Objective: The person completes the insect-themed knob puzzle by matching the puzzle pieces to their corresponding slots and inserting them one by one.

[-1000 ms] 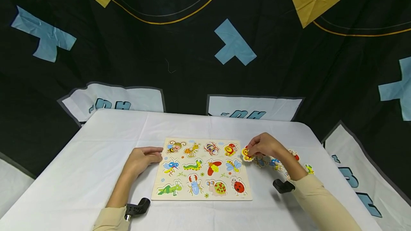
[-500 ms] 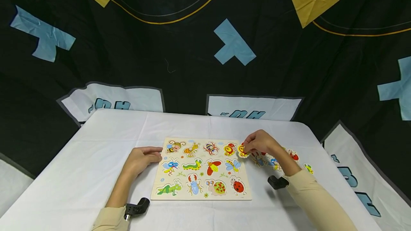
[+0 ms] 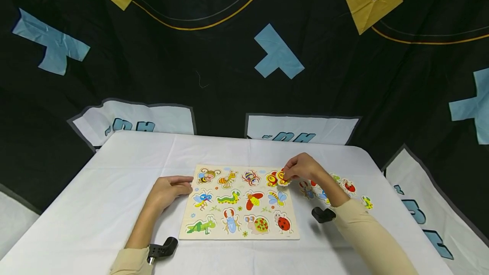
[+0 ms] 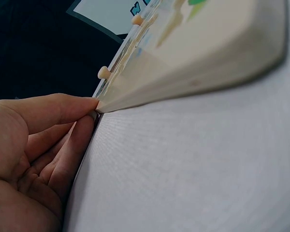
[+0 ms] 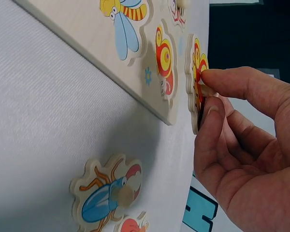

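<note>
A pale wooden puzzle board printed with insects lies flat on the table. My right hand pinches the peg of a red and yellow butterfly puzzle piece between thumb and finger. The piece is held over the board's upper right corner, overlapping the printed butterfly in the head view. In the right wrist view it stands on edge, apart from the board. My left hand touches the board's left edge with its fingertips, the index finger fairly straight; the left wrist view shows the fingertips right at the edge.
Several loose puzzle pieces lie on the white tablecloth right of the board, partly under my right forearm. Among them are a blue beetle piece and a green caterpillar piece. Peg knobs stick up along the board's left side.
My right hand has moved left with the butterfly piece, from beside the board to over its upper right corner. The left hand has stayed at the left edge.
</note>
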{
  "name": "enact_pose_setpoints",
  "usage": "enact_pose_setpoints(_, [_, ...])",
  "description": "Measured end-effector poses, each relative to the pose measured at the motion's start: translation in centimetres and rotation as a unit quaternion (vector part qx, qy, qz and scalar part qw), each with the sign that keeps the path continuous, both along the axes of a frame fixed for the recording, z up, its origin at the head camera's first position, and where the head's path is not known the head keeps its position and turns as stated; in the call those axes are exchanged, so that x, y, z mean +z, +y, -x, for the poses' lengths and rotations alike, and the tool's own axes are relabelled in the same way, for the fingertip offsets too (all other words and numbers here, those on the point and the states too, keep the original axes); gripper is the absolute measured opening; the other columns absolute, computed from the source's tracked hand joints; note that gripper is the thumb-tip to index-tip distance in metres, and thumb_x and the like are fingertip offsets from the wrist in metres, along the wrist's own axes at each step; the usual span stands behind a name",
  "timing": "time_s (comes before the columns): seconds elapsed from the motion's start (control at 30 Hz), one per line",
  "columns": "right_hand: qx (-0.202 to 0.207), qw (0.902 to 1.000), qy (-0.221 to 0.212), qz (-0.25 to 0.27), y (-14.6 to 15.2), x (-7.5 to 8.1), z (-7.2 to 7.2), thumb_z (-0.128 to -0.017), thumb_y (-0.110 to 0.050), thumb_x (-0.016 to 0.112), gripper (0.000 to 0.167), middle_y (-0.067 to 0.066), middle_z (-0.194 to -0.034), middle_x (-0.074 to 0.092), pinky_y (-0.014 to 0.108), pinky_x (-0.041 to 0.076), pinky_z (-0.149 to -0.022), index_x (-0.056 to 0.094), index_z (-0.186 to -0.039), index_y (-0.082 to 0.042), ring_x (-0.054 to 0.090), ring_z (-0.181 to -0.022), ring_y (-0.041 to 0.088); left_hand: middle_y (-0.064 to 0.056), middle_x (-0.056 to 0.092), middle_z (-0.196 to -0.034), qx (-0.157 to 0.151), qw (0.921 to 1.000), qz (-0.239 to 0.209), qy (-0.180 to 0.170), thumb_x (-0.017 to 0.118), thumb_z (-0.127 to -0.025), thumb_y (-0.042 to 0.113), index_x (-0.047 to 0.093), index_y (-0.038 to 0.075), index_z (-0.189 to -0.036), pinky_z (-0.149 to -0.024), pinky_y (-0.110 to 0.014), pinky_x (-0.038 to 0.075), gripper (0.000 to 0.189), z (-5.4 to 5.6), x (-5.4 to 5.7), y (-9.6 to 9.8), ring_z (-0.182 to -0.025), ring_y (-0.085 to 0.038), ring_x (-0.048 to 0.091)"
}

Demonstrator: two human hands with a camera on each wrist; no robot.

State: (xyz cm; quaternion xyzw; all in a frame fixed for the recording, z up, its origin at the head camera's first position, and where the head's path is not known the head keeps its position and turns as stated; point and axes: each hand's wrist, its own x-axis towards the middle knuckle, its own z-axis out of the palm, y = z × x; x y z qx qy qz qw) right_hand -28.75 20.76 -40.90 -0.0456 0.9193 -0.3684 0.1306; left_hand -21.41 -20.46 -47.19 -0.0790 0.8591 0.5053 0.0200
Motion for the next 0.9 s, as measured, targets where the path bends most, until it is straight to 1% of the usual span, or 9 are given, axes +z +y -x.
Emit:
enact_pose_setpoints(0.13, [0.003, 1.0, 0.0, 0.004, -0.2, -0.2, 0.1, -0.077, -0.009, 0.083, 0.012, 0.003, -0.078, 0.074, 0.037, 0.056, -0.073, 0.077, -0.085, -0.003, 0.061, -0.071, 0.016, -0.003, 0.078, -0.103, -0.005, 0.9999, -0.016, -0.001, 0.078, -0.086, 0.017, 0.075, 0.009, -0.122, -0.086, -0.028, 0.047, 0.037, -0.1, -0.3, 0.2, -0.096, -0.01, 0.066])
enact_pose_setpoints(0.2, [0.001, 1.0, 0.003, 0.002, -0.3, -0.3, 0.2, -0.077, -0.009, 0.083, 0.012, 0.002, -0.077, 0.073, 0.037, 0.056, -0.072, 0.077, -0.085, -0.004, 0.06, -0.07, 0.016, -0.003, 0.078, -0.104, -0.003, 0.9999, -0.016, 0.001, 0.078, -0.085, 0.018, 0.075, 0.009, -0.121, -0.087, -0.028, 0.047, 0.037, -0.1, -0.3, 0.2, -0.097, -0.01, 0.067])
enact_pose_setpoints(0.33, [-0.001, 1.0, 0.006, 0.001, -0.7, -0.2, 0.4, -0.076, -0.01, 0.084, 0.013, 0.002, -0.077, 0.073, 0.037, 0.055, -0.071, 0.077, -0.086, -0.004, 0.059, -0.069, 0.016, -0.004, 0.078, -0.107, 0.001, 1.0, -0.006, 0.008, 0.078, -0.086, 0.019, 0.075, 0.01, -0.121, -0.093, -0.034, 0.047, 0.037, 0.1, -0.1, 0.0, -0.103, -0.015, 0.067])
enact_pose_setpoints(0.43, [-0.003, 1.0, 0.008, 0.0, -1.1, -0.1, 0.6, -0.077, -0.01, 0.084, 0.014, 0.003, -0.079, 0.073, 0.037, 0.055, -0.072, 0.076, -0.086, -0.004, 0.06, -0.07, 0.016, -0.004, 0.078, -0.108, 0.002, 1.0, -0.006, 0.007, 0.078, -0.086, 0.019, 0.075, 0.01, -0.122, -0.097, -0.039, 0.047, 0.037, 0.2, 0.0, -0.2, -0.107, -0.018, 0.067])
enact_pose_setpoints(0.5, [-0.006, 0.9999, 0.008, -0.001, -1.3, -0.1, 0.6, -0.077, -0.01, 0.084, 0.014, 0.004, -0.08, 0.073, 0.037, 0.055, -0.072, 0.076, -0.087, -0.003, 0.06, -0.071, 0.017, -0.005, 0.078, -0.107, 0.0, 0.9999, -0.01, 0.007, 0.078, -0.086, 0.018, 0.074, 0.009, -0.122, -0.098, -0.04, 0.047, 0.037, 0.3, 0.0, -0.2, -0.107, -0.018, 0.067])
enact_pose_setpoints(0.73, [-0.008, 0.9999, 0.008, -0.006, -1.6, -0.1, 0.6, -0.078, -0.011, 0.084, 0.013, 0.004, -0.08, 0.074, 0.037, 0.055, -0.072, 0.076, -0.086, -0.003, 0.06, -0.07, 0.017, -0.001, 0.078, -0.101, 0.003, 0.9999, -0.011, -0.001, 0.079, -0.086, 0.019, 0.075, 0.011, -0.122, -0.092, -0.031, 0.045, 0.037, 0.3, 0.1, -0.3, -0.099, -0.011, 0.066])
enact_pose_setpoints(0.83, [-0.007, 0.9999, 0.009, -0.004, -1.8, -0.2, 0.7, -0.078, -0.011, 0.084, 0.014, 0.004, -0.08, 0.074, 0.037, 0.055, -0.072, 0.076, -0.086, -0.003, 0.061, -0.07, 0.016, -0.002, 0.078, -0.101, 0.001, 0.9999, -0.012, 0.0, 0.079, -0.086, 0.018, 0.075, 0.01, -0.122, -0.093, -0.032, 0.045, 0.038, 0.2, 0.1, -0.3, -0.098, -0.011, 0.066])
enact_pose_setpoints(0.9, [-0.006, 0.9999, 0.009, -0.003, -1.9, -0.3, 0.8, -0.078, -0.011, 0.084, 0.014, 0.004, -0.081, 0.074, 0.036, 0.055, -0.072, 0.076, -0.086, -0.003, 0.061, -0.071, 0.016, -0.003, 0.078, -0.102, 0.001, 0.9999, -0.011, 0.001, 0.08, -0.086, 0.019, 0.075, 0.009, -0.122, -0.095, -0.035, 0.045, 0.038, 0.1, 0.2, -0.2, -0.102, -0.013, 0.066])
